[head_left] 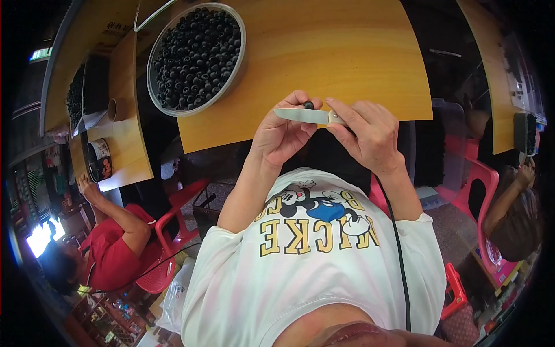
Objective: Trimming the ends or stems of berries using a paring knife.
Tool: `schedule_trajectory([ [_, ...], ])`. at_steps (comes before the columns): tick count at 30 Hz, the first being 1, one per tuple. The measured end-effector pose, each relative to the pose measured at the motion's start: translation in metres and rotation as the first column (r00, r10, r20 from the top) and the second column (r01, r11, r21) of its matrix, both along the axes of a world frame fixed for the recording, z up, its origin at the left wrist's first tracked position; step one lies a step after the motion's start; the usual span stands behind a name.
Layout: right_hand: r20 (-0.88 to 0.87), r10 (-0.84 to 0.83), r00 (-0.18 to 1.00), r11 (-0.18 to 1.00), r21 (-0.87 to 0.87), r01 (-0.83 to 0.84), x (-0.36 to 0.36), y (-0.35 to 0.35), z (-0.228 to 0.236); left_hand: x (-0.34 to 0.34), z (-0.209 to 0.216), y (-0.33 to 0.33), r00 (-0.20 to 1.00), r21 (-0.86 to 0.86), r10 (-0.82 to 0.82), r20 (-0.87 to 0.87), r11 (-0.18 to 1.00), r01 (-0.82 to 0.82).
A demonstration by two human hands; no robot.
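My right hand is closed around the pale handle of a small knife. Its silver blade points left, across the front of my left hand. At the fingertips of that left hand is a small round black piece, just beyond the blade. Whether the edge touches the piece, I cannot tell. Both hands are raised in front of my chest, over the near edge of the wooden table. A clear round tub full of similar black pieces, many with a hollow in them, stands at the far left.
To the left, a person in red sits at another table holding a patterned tin. At far right, another person's hand is near a container of dark pieces. A pink chair and a clear plastic bin stand at my right.
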State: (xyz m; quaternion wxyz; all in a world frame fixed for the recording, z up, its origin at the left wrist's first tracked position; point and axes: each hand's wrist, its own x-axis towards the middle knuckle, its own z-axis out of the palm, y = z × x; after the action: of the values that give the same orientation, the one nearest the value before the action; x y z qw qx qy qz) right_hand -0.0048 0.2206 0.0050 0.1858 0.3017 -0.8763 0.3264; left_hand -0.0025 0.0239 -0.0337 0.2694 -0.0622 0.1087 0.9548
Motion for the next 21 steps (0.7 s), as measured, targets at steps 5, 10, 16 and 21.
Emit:
schedule_trajectory([
  [5, 0.006, -0.002, 1.0, 1.0, 0.012, 0.002, 0.001, 0.002, -0.001, -0.001, 0.002, 0.0, 1.0, -0.027, 0.003, -0.028, 1.0, -0.003],
  [10, -0.01, -0.009, 1.0, 1.0, 0.02, 0.009, -0.003, 0.008, -0.005, 0.001, 0.009, -0.002, 0.999, -0.145, -0.007, -0.045, 0.989, 0.0],
  [16, 0.102, -0.184, 0.978, 0.962, -0.186, 0.2, -0.013, 0.027, -0.014, 0.003, 0.011, 0.002, 0.999, -0.031, -0.044, -0.02, 0.999, 0.043],
  [21, 0.284, -0.096, 0.954, 0.948, -0.265, 0.175, -0.008, 0.009, -0.008, 0.002, 0.005, 0.007, 0.995, -0.224, 0.071, 0.064, 0.973, -0.054],
])
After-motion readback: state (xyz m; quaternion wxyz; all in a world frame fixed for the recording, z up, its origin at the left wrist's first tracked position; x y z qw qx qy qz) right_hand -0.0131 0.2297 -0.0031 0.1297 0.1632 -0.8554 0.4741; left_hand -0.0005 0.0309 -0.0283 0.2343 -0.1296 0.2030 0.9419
